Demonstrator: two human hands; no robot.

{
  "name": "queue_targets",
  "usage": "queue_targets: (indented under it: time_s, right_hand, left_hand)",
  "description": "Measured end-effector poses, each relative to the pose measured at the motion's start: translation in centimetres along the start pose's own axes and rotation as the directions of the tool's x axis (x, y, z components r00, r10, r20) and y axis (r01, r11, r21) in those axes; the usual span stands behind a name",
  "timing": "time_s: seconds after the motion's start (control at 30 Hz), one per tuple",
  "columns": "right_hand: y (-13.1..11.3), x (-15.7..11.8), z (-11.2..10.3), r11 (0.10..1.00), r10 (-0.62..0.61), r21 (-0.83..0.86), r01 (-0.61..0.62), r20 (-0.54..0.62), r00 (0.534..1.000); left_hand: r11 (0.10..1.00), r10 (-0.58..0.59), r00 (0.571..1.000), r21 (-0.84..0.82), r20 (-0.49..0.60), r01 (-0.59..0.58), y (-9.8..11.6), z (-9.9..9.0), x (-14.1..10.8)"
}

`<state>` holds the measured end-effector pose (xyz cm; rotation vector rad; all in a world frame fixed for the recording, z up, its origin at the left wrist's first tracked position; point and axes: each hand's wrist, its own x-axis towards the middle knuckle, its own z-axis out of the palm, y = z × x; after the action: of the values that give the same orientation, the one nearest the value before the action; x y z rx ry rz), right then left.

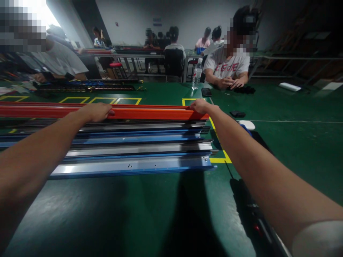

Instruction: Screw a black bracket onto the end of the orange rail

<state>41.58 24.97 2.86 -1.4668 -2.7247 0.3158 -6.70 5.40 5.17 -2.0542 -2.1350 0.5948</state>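
Note:
A long orange-red rail [152, 114] lies crosswise at the far side of a row of metal profiles. My left hand [98, 112] grips it left of the middle of the view, fingers curled over its far edge. Close to its right end, my right hand [200, 106] is closed on the same rail. Nearer to me, several silver and blue metal profiles [139, 165] lie parallel on the green table [107, 214]. The nearest profile has small holes. Where the rail runs on past the left edge of the view, its end is hidden.
Yellow tape [220, 160] marks areas on the table. Beyond stand a water bottle [197, 74] and a dark phone-like object [206, 92]. A black object with an antenna [241, 192] lies by my right forearm. A person [227, 67] sits opposite; another [59, 59] is at the left.

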Motion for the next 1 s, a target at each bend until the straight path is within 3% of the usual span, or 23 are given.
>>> queue_targets:
  time_s: [0.37, 0.57, 1.0]
  right_hand:
    - [-1.3, -2.4, -3.0, 0.999, -0.022, -0.049, 0.019, -0.062, 0.998]
    - [-2.1, -4.6, -3.6, 0.997, -0.045, -0.072, 0.039, -0.081, 0.996]
    - [-3.8, -8.7, -3.7, 0.993, -0.100, -0.078, 0.092, -0.105, 0.989]
  left_hand:
    - [0.999, -0.019, 0.999, 0.027, -0.046, 0.020, -0.3, -1.6, -2.6]
    - [0.998, -0.023, 0.998, 0.049, -0.053, 0.025, -0.9, -1.8, -4.5]
    - [0.989, 0.007, 0.997, 0.147, -0.079, 0.005, -1.1, -4.2, -10.1]
